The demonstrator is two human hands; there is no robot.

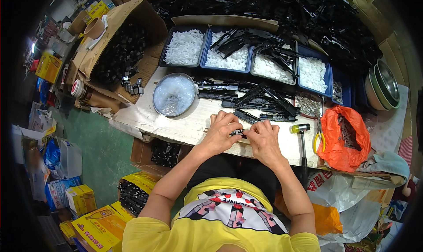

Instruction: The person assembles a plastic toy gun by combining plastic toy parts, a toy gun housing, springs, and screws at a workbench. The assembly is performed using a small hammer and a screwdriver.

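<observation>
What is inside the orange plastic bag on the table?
The open orange plastic bag holds small brownish-grey parts. Only the uppermost show; whatever lies beneath them is covered.

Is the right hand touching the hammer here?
Apart: the head view shows bare white tabletop between the right hand and the hammer.
</observation>
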